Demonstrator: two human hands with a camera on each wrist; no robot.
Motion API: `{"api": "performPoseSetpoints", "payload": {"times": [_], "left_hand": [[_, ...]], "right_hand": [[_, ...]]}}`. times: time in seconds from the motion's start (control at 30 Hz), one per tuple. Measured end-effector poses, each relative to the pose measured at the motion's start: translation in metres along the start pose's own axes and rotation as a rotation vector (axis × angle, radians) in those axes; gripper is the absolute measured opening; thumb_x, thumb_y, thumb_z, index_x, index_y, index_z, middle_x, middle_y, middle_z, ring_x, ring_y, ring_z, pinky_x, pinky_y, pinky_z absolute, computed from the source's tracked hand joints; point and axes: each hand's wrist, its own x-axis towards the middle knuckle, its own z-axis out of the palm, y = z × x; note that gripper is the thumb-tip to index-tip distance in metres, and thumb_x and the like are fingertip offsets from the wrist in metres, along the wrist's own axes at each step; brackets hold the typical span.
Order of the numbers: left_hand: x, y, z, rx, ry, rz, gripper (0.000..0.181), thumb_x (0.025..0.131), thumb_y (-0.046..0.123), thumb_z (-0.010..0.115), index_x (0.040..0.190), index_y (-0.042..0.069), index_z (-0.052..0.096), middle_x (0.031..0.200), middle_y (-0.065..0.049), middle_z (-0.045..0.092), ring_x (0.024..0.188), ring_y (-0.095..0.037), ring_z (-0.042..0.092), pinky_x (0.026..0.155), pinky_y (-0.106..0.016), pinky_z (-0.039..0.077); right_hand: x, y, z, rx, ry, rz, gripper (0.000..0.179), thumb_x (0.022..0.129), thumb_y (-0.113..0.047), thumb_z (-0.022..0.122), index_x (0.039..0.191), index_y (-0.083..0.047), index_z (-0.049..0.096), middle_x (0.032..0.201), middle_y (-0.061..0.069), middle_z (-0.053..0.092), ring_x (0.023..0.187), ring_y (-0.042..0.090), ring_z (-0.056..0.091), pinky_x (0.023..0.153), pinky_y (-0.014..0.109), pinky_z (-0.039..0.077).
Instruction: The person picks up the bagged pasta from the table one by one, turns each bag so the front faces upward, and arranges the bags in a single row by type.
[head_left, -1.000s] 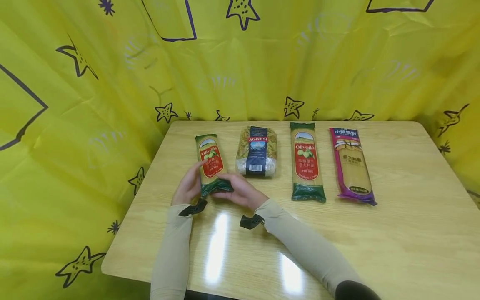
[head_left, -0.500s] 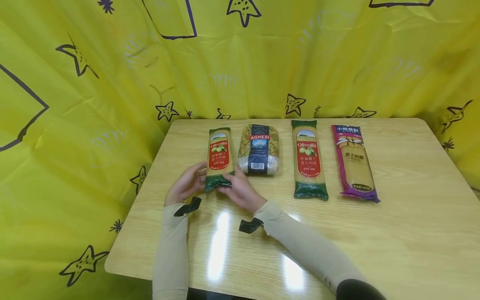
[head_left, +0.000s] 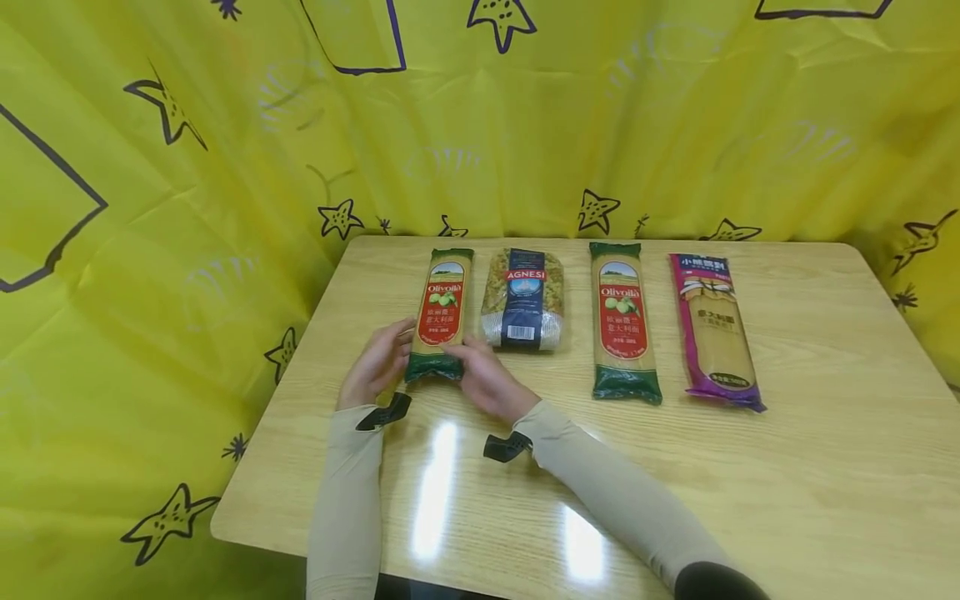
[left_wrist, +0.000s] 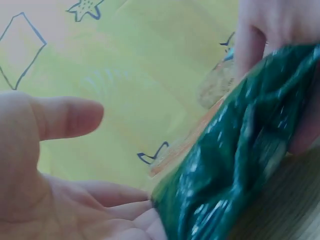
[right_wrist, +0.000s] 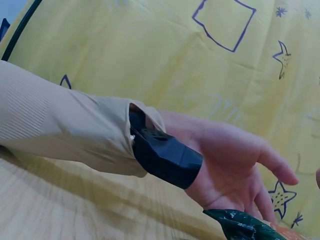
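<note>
A green-ended pack of spaghetti (head_left: 444,304) with a red Olivoilà label lies at the left of the row, its top leaning slightly right. My right hand (head_left: 489,382) pinches its near right corner, thumb on top and fingers at the side and below. Along the near left edge, my left hand (head_left: 377,365) touches the pack with extended fingers; its thumb (left_wrist: 75,117) stands away from the wrapper in the left wrist view. The crinkled green end (left_wrist: 220,165) fills much of that view. Only a corner of the green wrapper (right_wrist: 240,225) shows in the right wrist view.
Right of the held pack lies a bag of AGNESI pasta (head_left: 523,300). Farther right are a second Olivoilà spaghetti pack (head_left: 621,321) and a purple-edged noodle pack (head_left: 718,329). A yellow star-patterned curtain (head_left: 480,125) hangs behind the wooden table (head_left: 825,433).
The held spaghetti pack has shifted right and back, and its top has swung from leaning left to leaning right. My left thumb has come off its face. The other packs stay put.
</note>
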Motion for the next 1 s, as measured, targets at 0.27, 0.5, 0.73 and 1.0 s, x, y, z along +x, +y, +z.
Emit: {"api": "performPoseSetpoints", "payload": {"times": [0.27,0.5,0.73,1.0], "left_hand": [[0.003,-0.005,0.010,0.033,0.015,0.076,0.068,0.104,0.033,0.041,0.155,-0.004,0.015,0.163,-0.025,0.015,0.151,-0.038,0.023,0.118,-0.036,0.037],[0.010,-0.007,0.012,0.047,0.049,0.063,0.063,0.105,0.033,0.038,0.156,0.002,0.019,0.166,-0.017,0.012,0.155,-0.031,0.011,0.128,-0.046,0.002],[0.013,-0.007,0.010,0.044,0.037,0.074,0.062,0.106,0.031,0.038,0.157,0.002,0.015,0.167,-0.012,0.011,0.155,-0.026,0.010,0.128,-0.043,0.004],[0.001,0.007,0.009,0.250,0.208,0.181,0.062,0.104,0.032,0.046,0.157,0.008,0.022,0.167,-0.008,0.014,0.155,-0.026,0.011,0.128,-0.043,0.009]], "right_hand": [[0.002,0.001,-0.004,-0.039,0.021,-0.010,0.083,0.100,-0.013,0.047,0.156,-0.005,-0.014,0.165,0.009,-0.022,0.151,0.029,-0.024,0.122,0.056,-0.017],[0.002,0.002,-0.009,-0.126,-0.046,-0.028,0.079,0.101,-0.020,0.048,0.158,-0.008,-0.005,0.165,0.004,-0.023,0.153,0.026,-0.021,0.122,0.056,-0.016],[0.001,0.000,-0.008,-0.298,-0.057,-0.039,0.072,0.100,-0.022,0.052,0.159,-0.015,0.012,0.168,0.001,-0.008,0.155,0.025,-0.010,0.123,0.057,-0.011],[-0.024,-0.036,-0.005,-0.701,0.016,-0.088,0.073,0.099,-0.035,0.056,0.158,-0.017,0.018,0.167,0.006,0.014,0.154,0.032,0.014,0.123,0.056,0.018]]}}
